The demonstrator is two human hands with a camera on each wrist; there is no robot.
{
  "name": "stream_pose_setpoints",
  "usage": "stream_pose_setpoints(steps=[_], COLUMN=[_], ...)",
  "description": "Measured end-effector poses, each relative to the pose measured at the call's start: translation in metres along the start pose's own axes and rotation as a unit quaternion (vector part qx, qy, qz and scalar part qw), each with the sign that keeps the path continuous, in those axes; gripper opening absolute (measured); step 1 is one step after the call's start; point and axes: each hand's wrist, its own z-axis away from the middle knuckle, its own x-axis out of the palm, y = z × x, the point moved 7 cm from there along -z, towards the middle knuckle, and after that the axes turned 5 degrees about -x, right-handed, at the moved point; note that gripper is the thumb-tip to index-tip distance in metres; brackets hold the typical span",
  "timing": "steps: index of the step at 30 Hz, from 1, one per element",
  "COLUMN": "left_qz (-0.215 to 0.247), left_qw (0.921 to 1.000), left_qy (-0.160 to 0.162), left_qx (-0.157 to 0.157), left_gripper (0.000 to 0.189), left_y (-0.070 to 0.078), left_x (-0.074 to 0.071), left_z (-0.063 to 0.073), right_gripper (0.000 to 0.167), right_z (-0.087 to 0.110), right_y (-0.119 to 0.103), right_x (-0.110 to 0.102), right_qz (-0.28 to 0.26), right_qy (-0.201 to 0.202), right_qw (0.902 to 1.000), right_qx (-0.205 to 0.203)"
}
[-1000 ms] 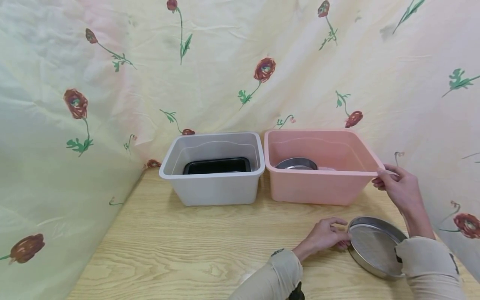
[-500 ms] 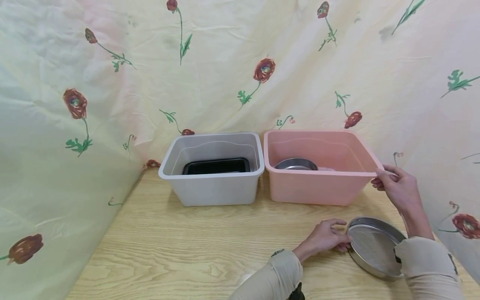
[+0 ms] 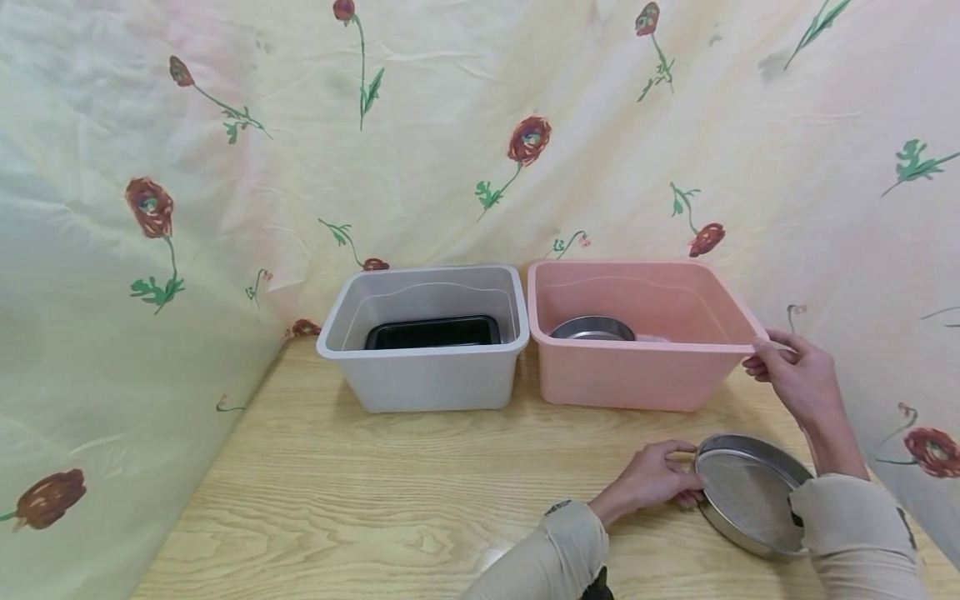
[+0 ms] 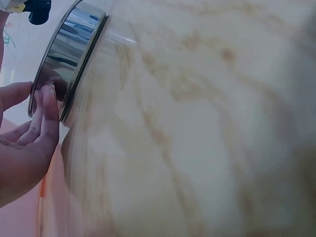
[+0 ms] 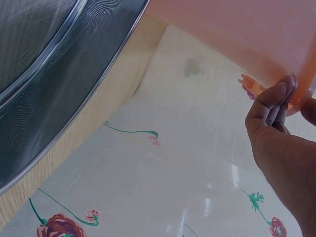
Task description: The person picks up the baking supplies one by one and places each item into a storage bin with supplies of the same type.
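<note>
My left hand (image 3: 651, 478) pinches the left side of a round metal sieve (image 3: 753, 498) with fine mesh, near the table's right front. In the left wrist view, thumb and fingers meet at the shiny wall of the sieve (image 4: 74, 44). My right hand (image 3: 804, 377) grips the right front corner of a pink plastic bin (image 3: 615, 375); in the right wrist view its fingers curl at the rim of the pink bin (image 5: 237, 34). The right sleeve covers part of the sieve's right side. Inside the pink bin lies another round metal piece (image 3: 592, 326), partly hidden by the front wall.
Left of the pink bin stands a light grey bin (image 3: 438, 379) with a black rectangular tray (image 3: 431, 333) inside. Both bins sit at the back of the wood-grain table (image 3: 360, 492). A floral cloth (image 3: 435, 167) hangs behind and along the sides.
Almost nothing differs. The fingers of my left hand have shifted very slightly at the sieve's edge; the right hand, sieve and bins stay in place.
</note>
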Motion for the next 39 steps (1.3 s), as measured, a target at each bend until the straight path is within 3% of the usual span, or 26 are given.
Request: stream_pose_setpoints(steps=[11,19,31,35,39], left_qz=[-0.001,0.004,-0.003,-0.005,-0.003], left_qw=[1.0,0.9998,1.0,1.0,1.0], left_qy=[-0.005,-0.002,-0.001,0.003,0.006], left_qx=[-0.001,-0.018,0.002,0.003,0.005], left_gripper=[0.04,0.038,0.039,0.04,0.04], left_y=[0.001,0.0023,0.003,0.0028,0.0031], left_x=[0.0028,0.0021,0.0027,0.0025,0.0025], left_z=[0.001,0.003,0.0023,0.0015,0.0015], right_gripper=[0.053,0.055,0.054,0.046,0.023], right_z=[0.0007,-0.0002,-0.0013,-0.0015,-0.0005], right_y=[-0.0011,-0.0008,-0.0001,-0.0008,-0.0007], right_x=[-0.0001,0.0,0.0005,-0.0001,-0.0018], right_qz=[-0.004,0.003,0.003,-0.004,-0.016], right_qy=[0.001,0.0,0.0,0.001,0.004], right_qw=[1.0,0.9999,1.0,0.9999,0.9996], right_qx=[-0.005,-0.01,-0.008,-0.016,-0.024])
